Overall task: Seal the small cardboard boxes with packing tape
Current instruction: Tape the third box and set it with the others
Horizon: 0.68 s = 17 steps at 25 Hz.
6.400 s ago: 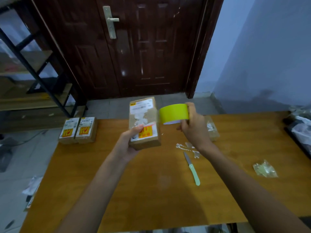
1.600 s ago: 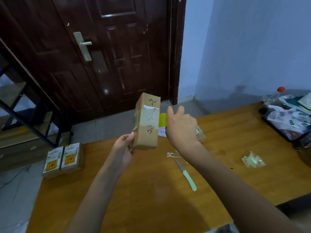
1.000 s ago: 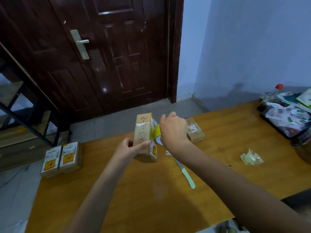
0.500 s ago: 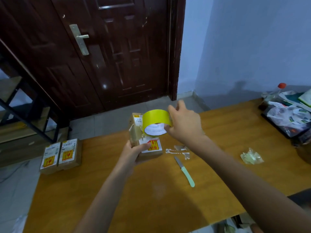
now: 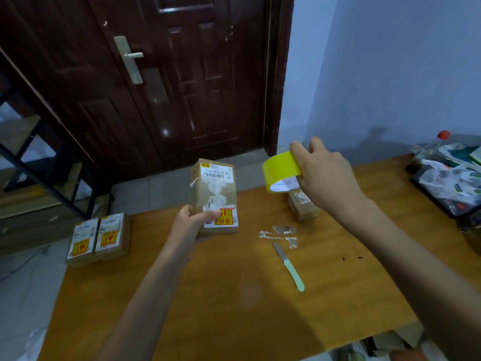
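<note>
My left hand point(image 5: 191, 225) grips the lower end of a small brown cardboard box point(image 5: 214, 187), held upright above the wooden table point(image 5: 234, 295); its white label and a red-and-yellow sticker face me. To the right, apart from the box, my right hand point(image 5: 325, 178) holds a yellow roll of packing tape point(image 5: 279, 169) in the air. Another small box point(image 5: 302, 207) sits on the table below the roll. Two more labelled boxes point(image 5: 100, 238) lie side by side at the table's far left corner.
A knife with a pale green handle point(image 5: 290, 267) lies on the table by torn paper scraps point(image 5: 279, 233). Bags and a red-capped bottle point(image 5: 453, 175) crowd the right edge. A dark wooden door point(image 5: 169, 82) and metal shelving point(image 5: 39, 157) stand behind.
My right hand has pulled the tape roll away to the right of the box. The box now stands upright with its label toward me.
</note>
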Each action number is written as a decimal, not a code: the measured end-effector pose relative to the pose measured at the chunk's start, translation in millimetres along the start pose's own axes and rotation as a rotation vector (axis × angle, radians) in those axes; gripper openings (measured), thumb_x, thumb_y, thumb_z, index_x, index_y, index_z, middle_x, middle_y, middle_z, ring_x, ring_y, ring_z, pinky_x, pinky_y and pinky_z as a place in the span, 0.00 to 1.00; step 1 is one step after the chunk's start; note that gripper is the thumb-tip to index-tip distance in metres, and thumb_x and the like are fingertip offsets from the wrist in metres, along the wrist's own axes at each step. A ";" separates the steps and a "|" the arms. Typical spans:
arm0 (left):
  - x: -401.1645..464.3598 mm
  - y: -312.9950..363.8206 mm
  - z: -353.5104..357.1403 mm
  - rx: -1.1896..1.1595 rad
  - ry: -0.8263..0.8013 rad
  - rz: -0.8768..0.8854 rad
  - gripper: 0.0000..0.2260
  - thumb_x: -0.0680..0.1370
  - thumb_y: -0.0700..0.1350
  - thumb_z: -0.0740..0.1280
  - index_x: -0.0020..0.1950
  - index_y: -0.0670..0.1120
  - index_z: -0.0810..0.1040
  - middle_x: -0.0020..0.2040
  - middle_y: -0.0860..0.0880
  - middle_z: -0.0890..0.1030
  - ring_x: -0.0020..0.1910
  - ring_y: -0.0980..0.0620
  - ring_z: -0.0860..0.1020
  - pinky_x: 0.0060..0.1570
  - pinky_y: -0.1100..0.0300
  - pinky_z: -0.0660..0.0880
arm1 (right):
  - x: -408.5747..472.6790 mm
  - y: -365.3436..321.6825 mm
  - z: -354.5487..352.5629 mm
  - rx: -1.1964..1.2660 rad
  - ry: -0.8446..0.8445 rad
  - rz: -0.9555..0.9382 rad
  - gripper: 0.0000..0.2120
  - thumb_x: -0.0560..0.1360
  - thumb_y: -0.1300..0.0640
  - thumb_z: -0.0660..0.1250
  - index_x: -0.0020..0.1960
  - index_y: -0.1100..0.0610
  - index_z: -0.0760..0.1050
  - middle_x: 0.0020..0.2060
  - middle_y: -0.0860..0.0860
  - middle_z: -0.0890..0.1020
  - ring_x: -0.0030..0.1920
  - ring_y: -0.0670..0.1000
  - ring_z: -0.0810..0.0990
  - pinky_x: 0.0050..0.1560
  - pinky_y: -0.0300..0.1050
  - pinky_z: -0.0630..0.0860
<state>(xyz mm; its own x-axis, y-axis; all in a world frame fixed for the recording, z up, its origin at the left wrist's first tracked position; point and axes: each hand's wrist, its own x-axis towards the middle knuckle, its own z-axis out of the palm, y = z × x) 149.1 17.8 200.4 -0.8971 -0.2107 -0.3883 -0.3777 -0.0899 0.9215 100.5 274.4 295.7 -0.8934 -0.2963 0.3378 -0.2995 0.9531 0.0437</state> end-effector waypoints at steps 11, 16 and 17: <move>-26.0 21.4 -8.8 -0.213 -0.259 0.002 0.23 0.66 0.46 0.70 0.59 0.40 0.75 0.49 0.43 0.85 0.47 0.46 0.84 0.41 0.55 0.82 | -15.4 -8.7 34.5 0.049 -0.212 0.071 0.18 0.76 0.60 0.61 0.64 0.54 0.61 0.44 0.53 0.66 0.32 0.56 0.72 0.26 0.42 0.61; -36.0 25.4 -9.1 -0.237 -0.291 0.010 0.19 0.66 0.45 0.69 0.56 0.41 0.76 0.45 0.45 0.85 0.43 0.49 0.84 0.37 0.58 0.81 | -16.1 -10.8 38.6 0.041 -0.198 0.092 0.21 0.76 0.60 0.61 0.67 0.52 0.59 0.47 0.55 0.68 0.31 0.55 0.74 0.25 0.42 0.64; -36.7 24.6 -9.5 -0.224 -0.271 0.001 0.20 0.66 0.45 0.70 0.57 0.40 0.75 0.45 0.44 0.85 0.43 0.49 0.84 0.36 0.58 0.81 | -17.2 -10.6 36.4 0.026 -0.192 0.090 0.21 0.76 0.60 0.61 0.66 0.52 0.59 0.48 0.55 0.69 0.31 0.54 0.74 0.25 0.42 0.65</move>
<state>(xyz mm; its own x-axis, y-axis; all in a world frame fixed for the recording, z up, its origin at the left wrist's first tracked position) 174.8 14.1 237.3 -0.9369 0.0528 -0.3456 -0.3445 -0.3080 0.8868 106.8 267.2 255.2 -0.9637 -0.2183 0.1537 -0.2214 0.9752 -0.0034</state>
